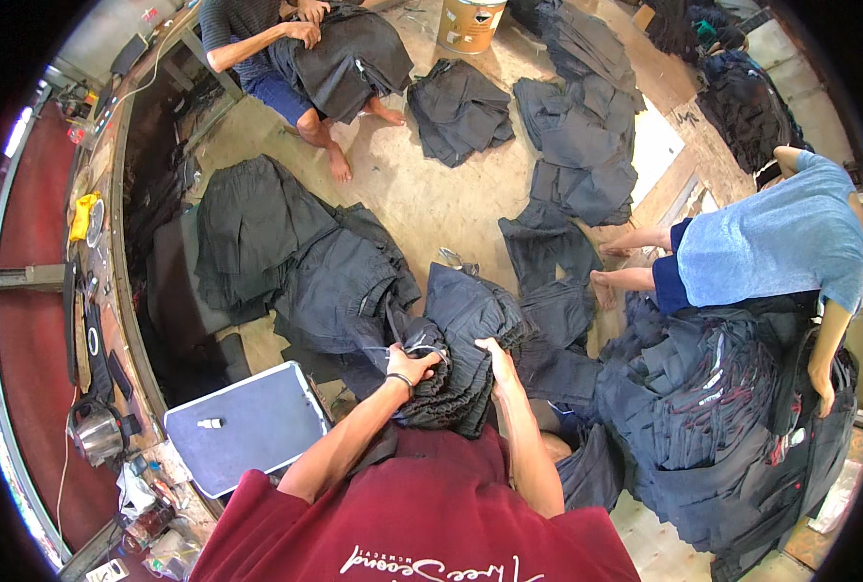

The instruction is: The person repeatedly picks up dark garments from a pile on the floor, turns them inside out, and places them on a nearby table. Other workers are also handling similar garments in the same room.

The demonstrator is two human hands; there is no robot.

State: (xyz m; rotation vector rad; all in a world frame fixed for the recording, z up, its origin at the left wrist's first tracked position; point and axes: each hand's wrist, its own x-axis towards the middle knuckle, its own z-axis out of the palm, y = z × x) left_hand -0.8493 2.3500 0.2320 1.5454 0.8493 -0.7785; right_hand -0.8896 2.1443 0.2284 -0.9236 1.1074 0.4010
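A thick stack of dark trousers (470, 306) with gathered waistbands lies against my front. My left hand (414, 367) is closed on the left edge of the stack, its fingers curled into the layers. A thin pale strip shows beside those fingers. On the other side, my right hand (495, 363) grips the right edge, thumb on top and the other fingers mostly hidden. Just beyond my left hand, a bigger heap of dark garments (329, 272) spreads to the far left.
A person (257, 53) at the far left handles dark garments. Another person (771, 238) bends at the right beside a large garment pile (693, 417). More dark stacks (577, 126) line the floor. A grey-topped board (247, 427) stands left; a cardboard drum (470, 24) is far off.
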